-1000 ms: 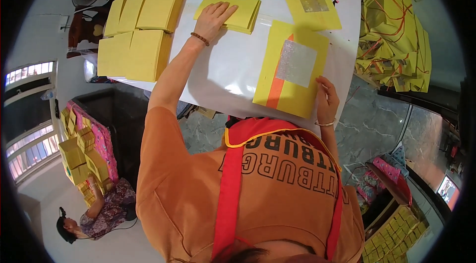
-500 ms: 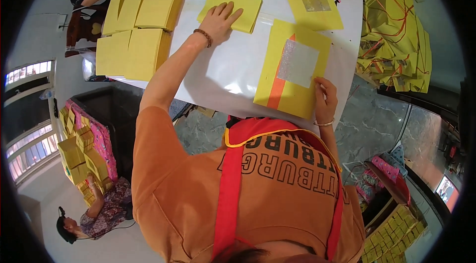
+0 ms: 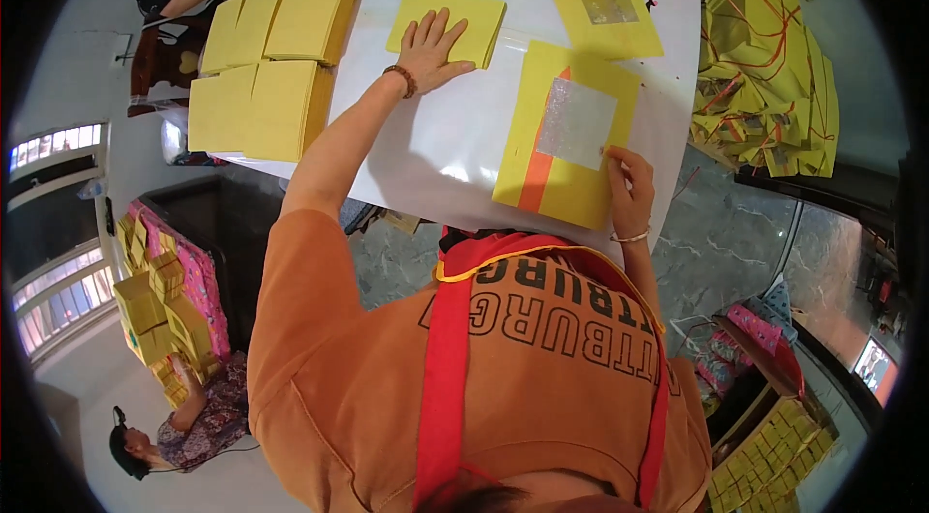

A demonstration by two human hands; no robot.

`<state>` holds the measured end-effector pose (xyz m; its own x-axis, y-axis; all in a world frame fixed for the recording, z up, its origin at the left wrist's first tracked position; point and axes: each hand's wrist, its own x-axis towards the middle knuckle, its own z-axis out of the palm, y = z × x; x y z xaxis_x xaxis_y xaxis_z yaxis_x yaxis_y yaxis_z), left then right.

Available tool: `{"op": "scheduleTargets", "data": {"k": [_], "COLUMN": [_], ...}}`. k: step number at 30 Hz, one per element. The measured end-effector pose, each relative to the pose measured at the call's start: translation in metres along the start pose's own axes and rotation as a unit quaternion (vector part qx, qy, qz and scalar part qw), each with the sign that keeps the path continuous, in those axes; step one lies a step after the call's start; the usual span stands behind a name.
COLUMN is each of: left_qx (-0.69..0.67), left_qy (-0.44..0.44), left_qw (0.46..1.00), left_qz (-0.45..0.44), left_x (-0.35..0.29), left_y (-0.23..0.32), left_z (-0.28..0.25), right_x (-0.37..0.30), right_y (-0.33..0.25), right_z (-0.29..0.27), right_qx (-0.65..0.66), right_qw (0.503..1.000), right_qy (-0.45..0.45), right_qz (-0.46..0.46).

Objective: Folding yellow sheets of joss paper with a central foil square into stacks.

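White table (image 3: 402, 160) bears yellow stacks (image 3: 310, 19) at its left, set close together, probably to stand steady. The left hand (image 3: 425, 56) lies on a yellow packet (image 3: 481, 24) right of them, fingers spread apart, seemingly to press it flat. Nearer the table's right side, a slanted yellow sheet (image 3: 581, 196) carries a silvery square (image 3: 584, 126); the right hand (image 3: 630, 190) is at its right edge, fingers curled, perhaps to steady it, though I cannot tell whether they pinch it.

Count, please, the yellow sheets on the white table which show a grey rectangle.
2: the near sheet by the right hand, and the far sheet beyond it. Others may be hidden.
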<state>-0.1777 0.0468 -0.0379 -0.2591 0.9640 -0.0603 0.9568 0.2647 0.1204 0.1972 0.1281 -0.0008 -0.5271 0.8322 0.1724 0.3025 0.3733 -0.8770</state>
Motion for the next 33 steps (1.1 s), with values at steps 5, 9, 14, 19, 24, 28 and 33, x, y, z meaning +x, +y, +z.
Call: {"op": "scheduleTargets", "data": {"k": [5, 9, 14, 19, 24, 28, 33], "left_qx": [0.027, 0.044, 0.146, 0.155, 0.083, -0.175, -0.129], "left_qy": [0.052, 0.048, 0.029, -0.002, 0.111, 0.044, 0.021], "left_qw": [0.998, 0.998, 0.989, 0.988, 0.989, 0.93, 0.945], "left_qz": [0.006, -0.003, 0.011, 0.015, 0.058, 0.32, 0.301], "left_x": [-0.002, -0.001, 0.003, 0.001, -0.026, -0.09, -0.123], "left_y": [0.005, 0.006, 0.018, 0.028, 0.052, 0.129, 0.148], "left_z": [0.003, 0.004, -0.02, -0.041, -0.058, -0.077, -0.064], "right_x": [-0.001, -0.001, 0.0, -0.004, -0.004, -0.004, -0.005], "right_y": [-0.002, 0.002, -0.006, 0.002, 0.015, 0.019, 0.019], "right_z": [0.006, 0.005, -0.003, 0.0, 0.006, 0.006, 0.007], "right_qx": [-0.02, -0.069, -0.142, -0.22, -0.168, -0.153, -0.14], "right_qw": [0.999, 0.996, 0.976, 0.956, 0.967, 0.974, 0.982], "right_qy": [0.018, 0.002, 0.014, -0.037, -0.021, -0.031, -0.029], "right_qz": [-0.018, -0.059, -0.162, -0.192, -0.188, -0.165, -0.12]}}
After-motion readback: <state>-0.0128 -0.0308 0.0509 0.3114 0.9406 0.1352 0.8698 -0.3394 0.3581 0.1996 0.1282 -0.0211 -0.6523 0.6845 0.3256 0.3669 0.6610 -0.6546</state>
